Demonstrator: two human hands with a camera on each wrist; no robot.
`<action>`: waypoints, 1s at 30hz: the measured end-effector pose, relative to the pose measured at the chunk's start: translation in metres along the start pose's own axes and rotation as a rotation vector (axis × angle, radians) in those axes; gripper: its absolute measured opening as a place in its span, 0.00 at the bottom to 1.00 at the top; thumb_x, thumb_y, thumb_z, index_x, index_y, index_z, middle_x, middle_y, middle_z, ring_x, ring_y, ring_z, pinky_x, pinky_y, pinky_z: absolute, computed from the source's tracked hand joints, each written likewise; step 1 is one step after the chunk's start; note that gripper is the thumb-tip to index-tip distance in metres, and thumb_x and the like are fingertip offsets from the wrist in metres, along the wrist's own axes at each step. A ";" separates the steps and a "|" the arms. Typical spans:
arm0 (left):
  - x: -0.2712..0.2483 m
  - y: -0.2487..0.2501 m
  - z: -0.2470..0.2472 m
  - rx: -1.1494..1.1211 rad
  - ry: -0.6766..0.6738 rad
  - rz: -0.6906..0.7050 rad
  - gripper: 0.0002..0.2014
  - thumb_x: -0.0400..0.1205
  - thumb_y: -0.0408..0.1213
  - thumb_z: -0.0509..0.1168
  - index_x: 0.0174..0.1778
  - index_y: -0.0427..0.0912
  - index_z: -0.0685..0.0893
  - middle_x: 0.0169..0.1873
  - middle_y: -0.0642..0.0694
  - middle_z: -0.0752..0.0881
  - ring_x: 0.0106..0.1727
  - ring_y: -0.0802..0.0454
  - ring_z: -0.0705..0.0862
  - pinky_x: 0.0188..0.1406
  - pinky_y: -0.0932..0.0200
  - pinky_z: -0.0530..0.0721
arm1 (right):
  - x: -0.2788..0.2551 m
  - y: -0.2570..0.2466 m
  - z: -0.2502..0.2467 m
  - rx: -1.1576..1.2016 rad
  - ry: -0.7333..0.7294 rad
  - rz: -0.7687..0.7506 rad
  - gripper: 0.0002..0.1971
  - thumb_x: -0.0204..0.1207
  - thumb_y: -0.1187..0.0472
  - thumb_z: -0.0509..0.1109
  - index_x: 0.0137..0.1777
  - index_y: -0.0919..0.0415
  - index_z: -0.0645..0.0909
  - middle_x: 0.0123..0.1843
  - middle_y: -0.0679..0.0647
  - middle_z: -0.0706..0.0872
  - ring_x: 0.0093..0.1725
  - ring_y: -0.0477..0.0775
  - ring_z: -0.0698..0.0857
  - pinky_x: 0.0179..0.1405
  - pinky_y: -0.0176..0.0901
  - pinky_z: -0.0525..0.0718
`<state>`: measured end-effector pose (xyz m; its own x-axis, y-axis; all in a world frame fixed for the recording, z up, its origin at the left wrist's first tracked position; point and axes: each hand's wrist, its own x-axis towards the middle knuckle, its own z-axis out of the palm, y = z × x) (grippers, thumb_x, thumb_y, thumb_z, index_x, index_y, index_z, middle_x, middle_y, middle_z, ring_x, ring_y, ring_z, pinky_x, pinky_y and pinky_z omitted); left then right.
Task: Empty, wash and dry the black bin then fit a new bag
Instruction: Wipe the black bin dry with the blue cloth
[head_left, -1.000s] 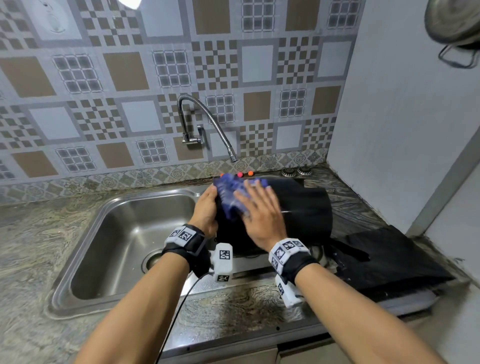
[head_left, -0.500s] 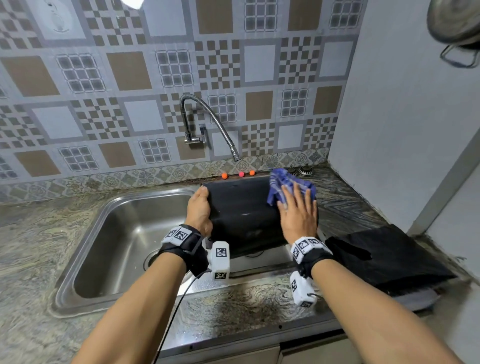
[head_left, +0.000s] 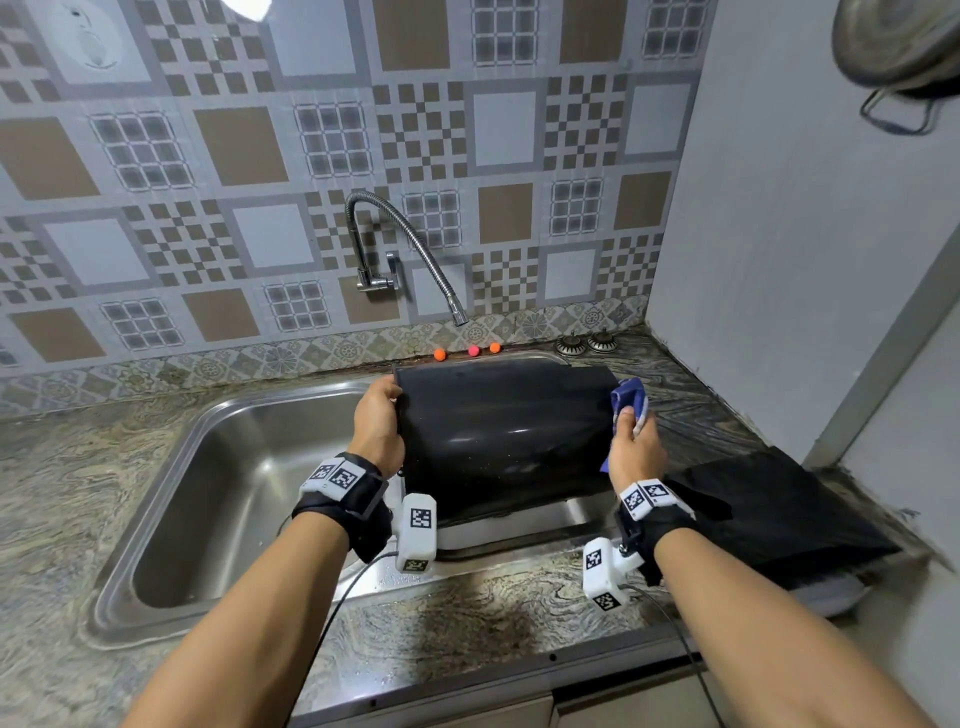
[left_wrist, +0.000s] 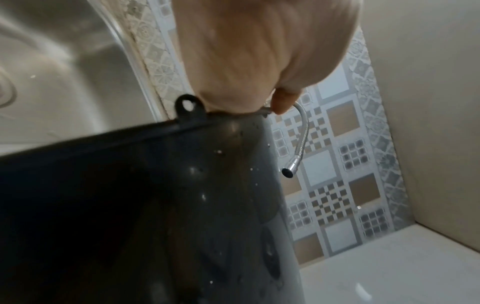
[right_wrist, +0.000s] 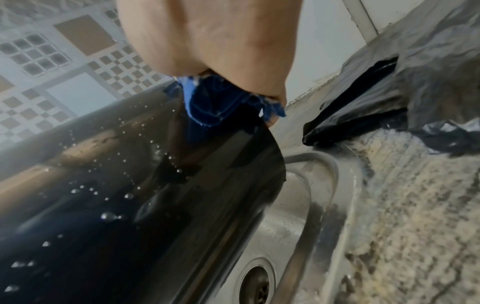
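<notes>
The black bin (head_left: 504, 436) lies on its side over the right part of the sink, wet with droplets (right_wrist: 130, 205). My left hand (head_left: 379, 426) grips its rim at the left end, and in the left wrist view the thumb curls over the rim edge of the bin (left_wrist: 155, 205). My right hand (head_left: 634, 447) holds a bunched blue cloth (head_left: 626, 397) against the bin's right end. The right wrist view shows the blue cloth (right_wrist: 213, 102) squeezed under the palm on the bin's edge. A flat black bag (head_left: 779, 509) lies on the counter to the right.
The steel sink (head_left: 234, 467) is open to the left of the bin. A flexible tap (head_left: 415, 249) arches above it. Three small balls (head_left: 472, 351) and two drain plugs (head_left: 587, 343) sit by the tiled wall. A pot (head_left: 898, 47) hangs at upper right.
My right hand has slid the blue cloth along the bin from near its left rim to its right end. The left hand keeps its hold on the rim.
</notes>
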<state>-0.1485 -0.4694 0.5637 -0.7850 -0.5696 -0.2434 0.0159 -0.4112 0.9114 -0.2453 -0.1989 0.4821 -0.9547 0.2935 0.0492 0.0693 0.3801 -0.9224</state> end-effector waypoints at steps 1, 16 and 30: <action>-0.003 0.000 0.000 0.039 -0.046 -0.003 0.12 0.83 0.32 0.54 0.51 0.43 0.84 0.34 0.44 0.88 0.30 0.50 0.85 0.26 0.61 0.85 | 0.001 -0.001 -0.001 -0.003 0.010 -0.003 0.22 0.87 0.48 0.54 0.71 0.61 0.74 0.64 0.67 0.84 0.62 0.71 0.82 0.58 0.55 0.76; -0.020 -0.004 -0.011 0.218 -0.422 -0.077 0.19 0.91 0.46 0.48 0.74 0.64 0.76 0.65 0.51 0.87 0.58 0.51 0.88 0.41 0.53 0.89 | 0.018 -0.021 -0.008 -0.091 0.149 -0.035 0.20 0.86 0.48 0.54 0.63 0.64 0.75 0.59 0.70 0.84 0.58 0.71 0.83 0.49 0.53 0.76; -0.012 -0.035 0.000 0.007 -0.140 0.115 0.15 0.88 0.32 0.57 0.66 0.38 0.84 0.60 0.38 0.88 0.61 0.42 0.85 0.69 0.44 0.80 | -0.009 -0.054 0.018 -0.318 0.307 -0.585 0.21 0.81 0.51 0.59 0.73 0.53 0.76 0.75 0.56 0.78 0.74 0.63 0.75 0.76 0.66 0.64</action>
<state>-0.1401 -0.4483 0.5349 -0.8567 -0.5081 -0.0890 0.1070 -0.3437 0.9329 -0.2455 -0.2378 0.5247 -0.7405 0.1793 0.6477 -0.3015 0.7727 -0.5586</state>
